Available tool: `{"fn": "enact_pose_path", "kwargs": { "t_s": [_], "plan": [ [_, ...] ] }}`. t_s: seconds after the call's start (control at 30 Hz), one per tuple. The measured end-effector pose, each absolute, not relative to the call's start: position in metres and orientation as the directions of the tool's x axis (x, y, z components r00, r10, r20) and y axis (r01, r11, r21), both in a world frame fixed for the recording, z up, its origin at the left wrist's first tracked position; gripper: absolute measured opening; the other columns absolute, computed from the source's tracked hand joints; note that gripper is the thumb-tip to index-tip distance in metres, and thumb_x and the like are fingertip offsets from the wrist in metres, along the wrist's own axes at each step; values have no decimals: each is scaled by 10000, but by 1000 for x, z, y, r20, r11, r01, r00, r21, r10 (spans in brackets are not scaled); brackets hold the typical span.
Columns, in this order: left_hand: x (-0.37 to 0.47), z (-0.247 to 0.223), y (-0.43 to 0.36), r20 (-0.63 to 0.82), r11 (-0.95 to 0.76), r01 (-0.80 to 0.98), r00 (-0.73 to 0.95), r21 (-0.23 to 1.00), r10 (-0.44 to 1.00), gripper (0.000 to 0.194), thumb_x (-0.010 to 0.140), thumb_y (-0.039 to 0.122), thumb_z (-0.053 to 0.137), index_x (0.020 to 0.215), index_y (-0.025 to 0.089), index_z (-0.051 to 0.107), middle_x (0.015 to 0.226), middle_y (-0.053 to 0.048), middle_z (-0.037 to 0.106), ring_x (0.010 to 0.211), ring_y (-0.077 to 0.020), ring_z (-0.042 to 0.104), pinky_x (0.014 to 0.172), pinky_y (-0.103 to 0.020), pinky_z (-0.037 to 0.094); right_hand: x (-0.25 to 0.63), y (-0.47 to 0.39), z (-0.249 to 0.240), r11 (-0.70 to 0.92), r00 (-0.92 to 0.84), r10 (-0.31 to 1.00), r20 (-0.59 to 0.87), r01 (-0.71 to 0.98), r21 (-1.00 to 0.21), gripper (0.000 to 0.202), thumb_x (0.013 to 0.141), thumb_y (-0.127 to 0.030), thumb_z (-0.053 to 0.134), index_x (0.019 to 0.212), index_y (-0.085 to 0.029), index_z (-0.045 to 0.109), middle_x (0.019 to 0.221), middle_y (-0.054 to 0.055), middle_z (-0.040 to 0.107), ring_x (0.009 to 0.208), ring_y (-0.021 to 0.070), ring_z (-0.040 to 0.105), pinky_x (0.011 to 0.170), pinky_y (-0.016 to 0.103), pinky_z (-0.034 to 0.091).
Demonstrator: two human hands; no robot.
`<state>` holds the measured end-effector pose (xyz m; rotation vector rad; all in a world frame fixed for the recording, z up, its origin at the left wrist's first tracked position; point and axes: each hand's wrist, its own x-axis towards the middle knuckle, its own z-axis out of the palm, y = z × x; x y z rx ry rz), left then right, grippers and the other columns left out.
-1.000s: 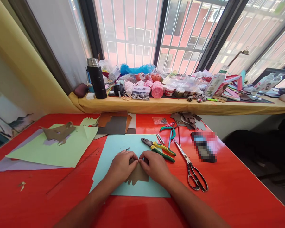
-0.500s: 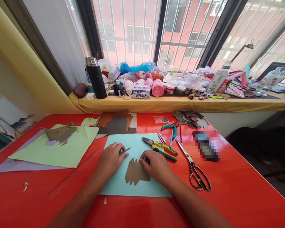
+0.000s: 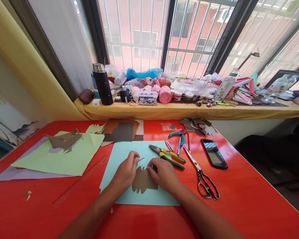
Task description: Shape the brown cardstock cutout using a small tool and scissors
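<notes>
1. The card (image 3: 144,182) lies flat on the blue sheet (image 3: 122,150), between the two hands, its jagged edge toward the left. The sheet probably serves as a work surface that spares the desk (image 3: 254,202).

2. The right hand (image 3: 165,173) rests at the card's upper right, fingers bent and narrow against its edge, apparently to steady it. Whether they pinch or merely press, I cannot tell.

3. The left hand (image 3: 124,172) holds a thin dark tool (image 3: 141,159) pinched between its fingers, likely for fine control. The tip points up and right, apart from the card; what tool it is stays unclear.

4. The pliers (image 3: 163,153) overlap the sheet's right edge, and the scissors (image 3: 198,170) lie just beyond on the desk, both seemingly placed within the right hand's reach.

5. A scrap (image 3: 64,141) sits on the green sheet (image 3: 72,162) at far left, perhaps set aside to leave working space.

6. Half a second ago the left hand lay farther left; now it is nearer the card, with the tool closer to the right hand. Card and right hand have hardly moved.
</notes>
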<state>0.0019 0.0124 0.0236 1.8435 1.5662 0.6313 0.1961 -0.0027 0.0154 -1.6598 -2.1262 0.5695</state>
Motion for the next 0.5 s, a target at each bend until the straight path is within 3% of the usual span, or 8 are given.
{"fn": "enact_pose_path", "kwargs": {
  "t_s": [0.17, 0.3, 0.5],
  "plan": [
    [11, 22, 7, -66, -210, 740, 325, 639, 943, 224, 966, 355, 523, 1151, 275, 621, 1012, -32, 761, 943, -242, 709, 750, -296, 456, 196, -2, 15, 224, -229, 972, 55, 830, -511, 106, 949, -254, 626, 913, -222, 720, 844, 5, 715, 791, 169, 615, 664, 274, 312],
    [10, 25, 8, -84, -234, 822, 321, 519, 943, 143, 971, 343, 559, 1003, 260, 671, 962, -26, 781, 869, -229, 709, 690, -287, 406, 196, -2, 17, 229, -242, 969, 42, 827, -513, 115, 958, -261, 620, 929, -222, 725, 852, 10, 715, 796, 170, 616, 671, 272, 318],
    [14, 26, 9, -125, -173, 847, 268, 502, 955, 123, 950, 318, 574, 910, 262, 676, 853, 1, 772, 795, -213, 697, 634, -278, 355, 197, -2, 18, 223, -243, 969, 32, 821, -525, 126, 962, -264, 619, 927, -220, 732, 862, 21, 719, 803, 179, 620, 673, 273, 331]
  ]
}}
